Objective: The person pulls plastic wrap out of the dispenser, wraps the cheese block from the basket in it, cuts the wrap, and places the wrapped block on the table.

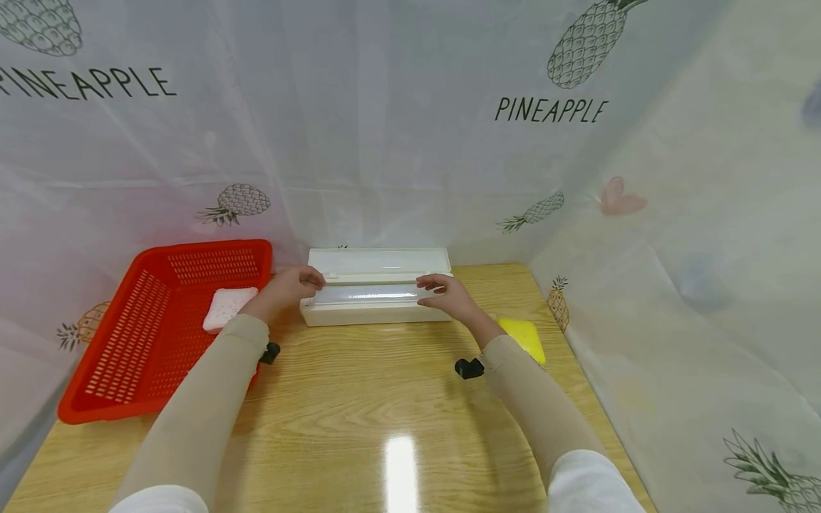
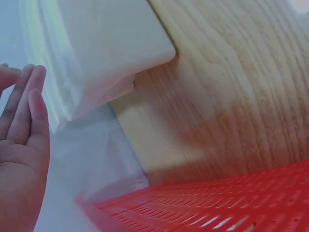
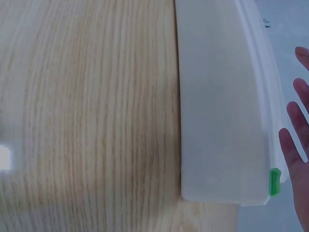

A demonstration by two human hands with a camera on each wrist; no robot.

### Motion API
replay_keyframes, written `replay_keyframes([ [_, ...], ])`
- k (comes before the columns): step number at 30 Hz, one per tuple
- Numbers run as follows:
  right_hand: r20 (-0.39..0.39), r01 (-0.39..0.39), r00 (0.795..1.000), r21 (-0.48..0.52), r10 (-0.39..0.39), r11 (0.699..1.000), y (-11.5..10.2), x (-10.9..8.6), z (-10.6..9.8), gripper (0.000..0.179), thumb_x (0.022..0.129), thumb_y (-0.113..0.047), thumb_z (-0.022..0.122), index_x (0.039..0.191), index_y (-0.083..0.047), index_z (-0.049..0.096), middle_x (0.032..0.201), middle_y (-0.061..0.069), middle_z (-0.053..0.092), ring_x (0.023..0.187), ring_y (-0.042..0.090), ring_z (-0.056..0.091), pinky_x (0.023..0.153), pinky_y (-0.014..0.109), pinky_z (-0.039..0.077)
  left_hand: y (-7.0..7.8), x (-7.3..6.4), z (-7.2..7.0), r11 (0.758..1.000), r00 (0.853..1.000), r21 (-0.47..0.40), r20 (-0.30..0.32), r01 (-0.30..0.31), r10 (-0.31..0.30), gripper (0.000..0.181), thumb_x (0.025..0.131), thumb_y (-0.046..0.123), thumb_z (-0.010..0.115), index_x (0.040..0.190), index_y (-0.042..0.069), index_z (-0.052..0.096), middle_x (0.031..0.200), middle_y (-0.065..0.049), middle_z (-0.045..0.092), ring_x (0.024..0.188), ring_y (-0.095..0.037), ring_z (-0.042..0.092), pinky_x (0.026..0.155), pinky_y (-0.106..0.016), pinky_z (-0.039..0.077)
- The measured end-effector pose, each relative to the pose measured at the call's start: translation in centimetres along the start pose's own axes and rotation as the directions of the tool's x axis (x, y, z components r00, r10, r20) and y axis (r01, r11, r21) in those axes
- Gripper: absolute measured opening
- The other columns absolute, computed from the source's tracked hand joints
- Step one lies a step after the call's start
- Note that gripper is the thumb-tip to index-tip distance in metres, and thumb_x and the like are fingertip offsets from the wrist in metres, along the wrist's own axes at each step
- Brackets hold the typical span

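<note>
A long white cling film dispenser (image 1: 375, 315) stands at the back of the table, its lid (image 1: 378, 261) raised against the curtain. Inside lies a shiny roll of cling film (image 1: 365, 293). My left hand (image 1: 290, 291) hovers at the dispenser's left end, fingertips by the end of the roll; the left wrist view shows its fingers extended. Over the right end, my right hand (image 1: 450, 295) has its fingers spread and loosely bent, with nothing gripped. A green tab (image 3: 274, 182) shows at the dispenser's corner in the right wrist view.
A red plastic basket (image 1: 102, 410) stands on the left, holding a white sponge-like block (image 1: 226, 308) beside my left forearm. A yellow sponge or cloth (image 1: 524, 338) lies by my right forearm. Behind the wooden table (image 1: 359, 399) hangs a pineapple-print curtain (image 1: 385, 142).
</note>
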State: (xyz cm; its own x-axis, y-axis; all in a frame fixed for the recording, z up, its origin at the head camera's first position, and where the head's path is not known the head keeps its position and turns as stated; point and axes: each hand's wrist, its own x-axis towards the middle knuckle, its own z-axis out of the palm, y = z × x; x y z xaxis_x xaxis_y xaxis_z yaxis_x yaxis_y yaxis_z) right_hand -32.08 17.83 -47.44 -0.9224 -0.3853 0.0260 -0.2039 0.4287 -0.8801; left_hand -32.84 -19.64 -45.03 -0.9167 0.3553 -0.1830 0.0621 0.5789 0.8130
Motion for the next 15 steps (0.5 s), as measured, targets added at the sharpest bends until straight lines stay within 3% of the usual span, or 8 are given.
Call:
replay_keyframes([
  [7, 0.072, -0.063, 0.995, -0.105, 0.071, 0.992, 0.4, 0.8, -0.7, 0.037, 0.085, -0.011, 0.076, 0.121, -0.009, 0.067, 0.135, 0.005, 0.055, 0.132, 0.028, 0.040, 0.109, 0.047, 0.032, 0.6, 0.2, -0.4, 0.997, 0.998, 0.041, -0.034, 0.062, -0.061, 0.022, 0.096, 0.004, 0.055, 0.115, -0.003, 0.063, 0.121, -0.020, 0.059, 0.111, -0.034, 0.049, 0.101, -0.048, 0.042],
  [11, 0.164, -0.034, 0.984, -0.179, 0.064, 0.983, 1.0, 1.2, -0.8, 0.032, 0.083, -0.013, 0.079, 0.113, -0.008, 0.071, 0.139, 0.004, 0.053, 0.139, 0.026, 0.032, 0.111, 0.048, 0.030, 0.4, 0.5, -0.6, 0.993, 0.995, 0.061, -0.031, 0.099, -0.097, 0.023, 0.095, 0.008, 0.058, 0.115, 0.001, 0.068, 0.125, -0.019, 0.058, 0.116, -0.036, 0.047, 0.102, -0.050, 0.040],
  [15, 0.203, 0.008, 0.979, -0.182, 0.030, 0.983, 1.4, 1.4, -0.9, 0.034, 0.083, -0.013, 0.079, 0.114, -0.005, 0.072, 0.140, 0.006, 0.052, 0.138, 0.027, 0.034, 0.110, 0.047, 0.031, 0.0, 1.0, -0.9, 0.995, 0.997, 0.058, -0.021, 0.077, -0.076, 0.026, 0.096, 0.008, 0.057, 0.119, 0.000, 0.067, 0.129, -0.021, 0.056, 0.121, -0.039, 0.046, 0.104, -0.052, 0.038],
])
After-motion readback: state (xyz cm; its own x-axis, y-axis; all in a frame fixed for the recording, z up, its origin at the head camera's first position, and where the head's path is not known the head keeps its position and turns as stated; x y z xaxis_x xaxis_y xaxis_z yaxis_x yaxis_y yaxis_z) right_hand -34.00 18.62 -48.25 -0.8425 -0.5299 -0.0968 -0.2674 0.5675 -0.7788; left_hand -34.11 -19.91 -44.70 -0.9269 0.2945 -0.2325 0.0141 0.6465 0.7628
